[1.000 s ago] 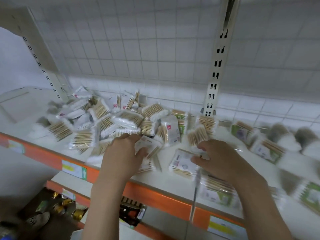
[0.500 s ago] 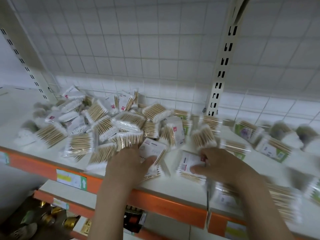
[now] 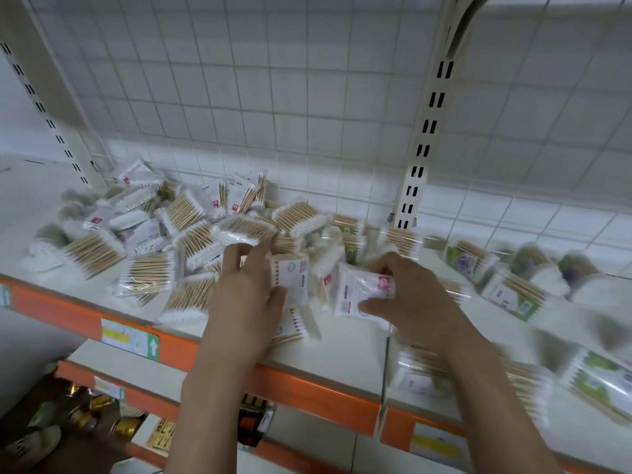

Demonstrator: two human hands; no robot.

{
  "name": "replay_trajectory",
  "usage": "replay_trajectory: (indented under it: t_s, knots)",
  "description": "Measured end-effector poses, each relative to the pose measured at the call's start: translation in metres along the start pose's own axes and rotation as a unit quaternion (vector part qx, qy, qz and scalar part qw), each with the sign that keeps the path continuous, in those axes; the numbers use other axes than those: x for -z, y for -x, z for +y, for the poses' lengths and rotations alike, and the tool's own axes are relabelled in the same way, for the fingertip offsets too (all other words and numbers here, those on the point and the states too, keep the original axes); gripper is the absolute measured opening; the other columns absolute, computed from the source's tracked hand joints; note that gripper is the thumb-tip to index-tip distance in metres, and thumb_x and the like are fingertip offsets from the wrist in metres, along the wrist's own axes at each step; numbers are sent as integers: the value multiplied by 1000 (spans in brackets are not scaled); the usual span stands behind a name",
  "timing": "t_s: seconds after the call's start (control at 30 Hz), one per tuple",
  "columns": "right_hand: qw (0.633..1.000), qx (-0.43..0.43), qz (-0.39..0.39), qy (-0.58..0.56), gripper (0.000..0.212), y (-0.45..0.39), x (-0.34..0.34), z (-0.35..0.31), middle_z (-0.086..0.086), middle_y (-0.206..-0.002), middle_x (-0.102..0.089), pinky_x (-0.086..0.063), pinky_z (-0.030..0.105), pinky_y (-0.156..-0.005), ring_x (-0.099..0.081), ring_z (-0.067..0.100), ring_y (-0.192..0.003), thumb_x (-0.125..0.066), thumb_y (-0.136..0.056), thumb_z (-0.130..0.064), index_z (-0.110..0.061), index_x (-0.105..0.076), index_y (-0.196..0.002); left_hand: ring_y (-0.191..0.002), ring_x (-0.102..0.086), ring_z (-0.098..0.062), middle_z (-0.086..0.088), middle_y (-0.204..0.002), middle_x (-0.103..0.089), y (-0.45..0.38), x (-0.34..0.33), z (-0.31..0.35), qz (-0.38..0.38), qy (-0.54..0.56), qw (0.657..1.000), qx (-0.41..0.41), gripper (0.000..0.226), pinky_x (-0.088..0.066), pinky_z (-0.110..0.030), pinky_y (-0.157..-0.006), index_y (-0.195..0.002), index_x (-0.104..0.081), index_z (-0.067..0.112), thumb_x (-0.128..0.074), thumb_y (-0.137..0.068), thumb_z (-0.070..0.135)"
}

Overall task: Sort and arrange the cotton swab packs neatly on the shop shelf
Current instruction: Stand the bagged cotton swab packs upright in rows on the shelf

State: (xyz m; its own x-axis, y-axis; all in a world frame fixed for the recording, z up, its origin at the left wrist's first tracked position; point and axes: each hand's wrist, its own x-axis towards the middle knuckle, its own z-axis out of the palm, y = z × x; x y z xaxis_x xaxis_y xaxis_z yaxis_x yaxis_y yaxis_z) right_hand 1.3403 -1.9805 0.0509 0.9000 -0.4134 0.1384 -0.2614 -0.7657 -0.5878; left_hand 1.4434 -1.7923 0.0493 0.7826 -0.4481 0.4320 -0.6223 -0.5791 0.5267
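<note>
— Plastic film, crinkly and slick, wraps every cotton swab pack in that heap, which sprawls from nine o'clock to the middle of the white shelf. How would they handle?

— Light, I'd judge, and stiff only along the wooden sticks; the cotton ends are soft, and the film could slide between the fingers. Best taken across the flat faces, thumb on one side and fingers on the other.

— What are the hands doing?

— The left hand pinches a white-labelled pack at the heap's near edge. The right hand curls round a pack with a pink print, just beside it toward three o'clock.

— And the green-labelled packs?

— Scattered loose toward three o'clock, past the slotted upright (blurred, so details escape me). Sorting looks barely begun.
</note>
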Motion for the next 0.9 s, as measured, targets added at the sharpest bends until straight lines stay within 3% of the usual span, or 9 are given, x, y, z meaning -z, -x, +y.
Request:
replay_trajectory:
  t_s: [0.13, 0.3, 0.43, 0.53, 0.63, 0.8, 0.9]
  knots:
    - [998, 17, 59, -1, 37, 15, 22, 14, -13, -93, -42, -33, 0, -68, -42, -6, -80, -71, -73, -24, -30, -46, -100, -109, -54, -29, -11, -134, -41, 4, -5, 27, 40, 49, 998, 7, 74, -40, -30, -91, -140, -33, 9, -71, -77, 5]
    - [995, 20, 99, 17, 30, 52, 70, 49, -6, -96, -39, -33, 1, -68, -44, 3, -80, -66, -79, -21, -20, -51, -105, -91, -59, -35, -19, -103, -59, 20, -18, 90, 117, 24, 993, -9, 38, -33, -17, -77, -110, -59, -4, -69, -73, -3]
    - [992, 6, 125, 29, 18, 87, 117, 88, -2, -92, -40, -34, 2, -64, -43, 2, -76, -61, -78, -10, -14, -52, -93, -87, -58, -33, -17, -97, -61, 37, -46, 158, 85, 38, 995, -44, 34, -34, -22, -72, -108, -61, -1, -67, -75, -2]
    - [987, -8, 156, 23, 26, 119, 148, 120, 0, -97, -43, -33, 0, -68, -45, 2, -80, -62, -75, -4, -16, -55, -97, -88, -59, -34, -15, -102, -62, 55, -71, 204, 54, 46, 994, -87, 38, -30, -18, -69, -110, -61, 2, -67, -74, -4]
    - [983, -15, 182, 18, 33, 150, 172, 149, -1, -100, -47, -32, -2, -70, -48, -3, -82, -63, -77, -4, -22, -58, -104, -80, -60, -34, -14, -105, -58, 74, -94, 244, 21, 68, 992, -104, 40, -36, -23, -67, -112, -61, 6, -67, -74, -6]
    - [979, -25, 200, 5, 27, 186, 193, 184, -8, -88, -60, -34, 2, -67, -51, -8, -78, -65, -81, -10, -25, -60, -102, -81, -61, -34, -12, -101, -60, 97, -120, 284, -10, 87, 987, -135, 44, -44, -29, -68, -117, -60, 8, -65, -76, -6]
    - [977, -40, 207, -12, 31, 198, 196, 197, -8, -91, -59, -39, 8, -72, -50, -6, -80, -62, -80, -5, -23, -59, -105, -76, -54, -20, -6, -101, -55, 103, -127, 295, -14, 103, 984, -142, 45, -35, -16, -68, -120, -58, 11, -62, -79, -7]
